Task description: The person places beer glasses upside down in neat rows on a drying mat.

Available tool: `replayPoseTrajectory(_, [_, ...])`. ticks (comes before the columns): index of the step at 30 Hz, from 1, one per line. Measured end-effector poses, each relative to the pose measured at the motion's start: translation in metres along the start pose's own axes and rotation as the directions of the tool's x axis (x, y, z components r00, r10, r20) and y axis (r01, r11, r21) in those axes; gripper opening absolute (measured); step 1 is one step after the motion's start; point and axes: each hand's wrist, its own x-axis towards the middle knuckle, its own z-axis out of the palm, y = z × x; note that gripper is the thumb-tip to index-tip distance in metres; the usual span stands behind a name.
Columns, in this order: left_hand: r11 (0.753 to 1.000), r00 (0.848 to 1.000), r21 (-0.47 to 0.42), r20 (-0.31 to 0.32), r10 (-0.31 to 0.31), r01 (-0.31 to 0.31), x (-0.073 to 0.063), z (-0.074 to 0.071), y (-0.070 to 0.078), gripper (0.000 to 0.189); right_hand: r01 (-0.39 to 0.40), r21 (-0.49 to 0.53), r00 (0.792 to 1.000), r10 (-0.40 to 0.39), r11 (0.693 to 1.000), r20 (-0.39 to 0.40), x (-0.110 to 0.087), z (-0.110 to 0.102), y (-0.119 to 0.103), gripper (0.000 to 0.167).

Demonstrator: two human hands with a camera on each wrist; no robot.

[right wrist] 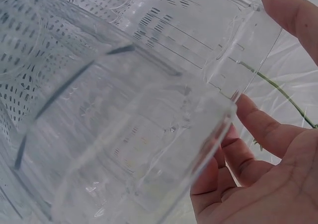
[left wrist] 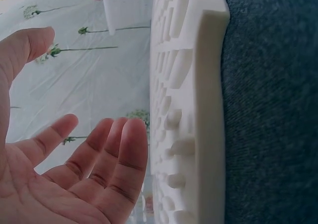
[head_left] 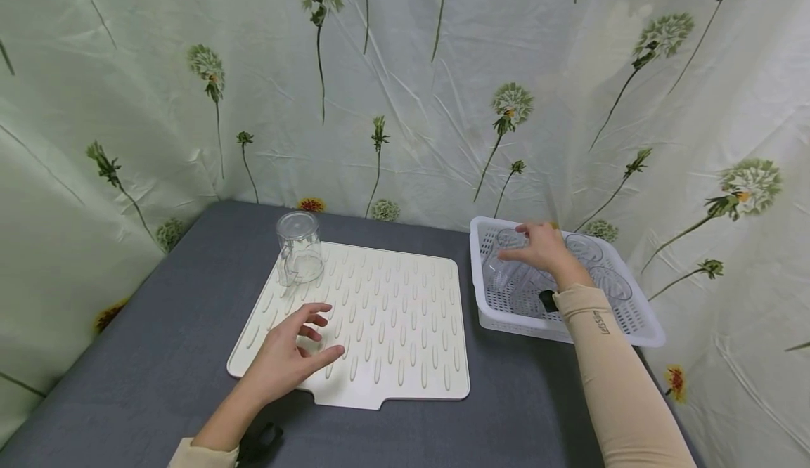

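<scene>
My left hand [head_left: 287,355] hovers above the near left part of a white ridged draining mat [head_left: 405,327], thumb spread from loosely bent fingers, holding nothing. A clear glass mug [head_left: 299,247] stands upside down on the mat's far left corner, its handle toward me. On the right, my right hand [head_left: 547,247] reaches into a white plastic basket [head_left: 506,322] of several clear glasses. In the right wrist view, its thumb and fingers lie apart around the end of one clear glass [right wrist: 198,40]. The fingers are partly behind another glass [right wrist: 124,134] in front.
Dark grey cloth [head_left: 145,355] covers the table. A flower-printed curtain [head_left: 411,102] hangs close behind the mat and basket and along both sides. More glasses [head_left: 610,283] lie in the basket's right part, near my forearm.
</scene>
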Motion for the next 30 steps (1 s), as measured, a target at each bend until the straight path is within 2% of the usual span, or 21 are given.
replayPoseTrajectory(14, [0.995, 0.996, -0.086, 0.075, 0.047, -0.040, -0.005, 0.009, 0.000, 0.070, 0.021, 0.003, 0.999, -0.021, 1.000, -0.031, -0.001, 0.003, 0.003, 0.085])
replayPoseTrajectory(21, [0.992, 0.989, -0.108, 0.123, 0.082, -0.069, -0.006, 0.016, 0.001, 0.074, 0.012, 0.031, 0.999, -0.010, 0.999, -0.043, -0.004, 0.005, 0.006, 0.086])
replayPoseTrajectory(30, [0.981, 0.976, -0.156, 0.164, 0.142, -0.117, -0.008, 0.023, 0.000, 0.075, 0.041, 0.038, 0.997, -0.038, 0.998, -0.068, -0.006, 0.003, 0.006, 0.083])
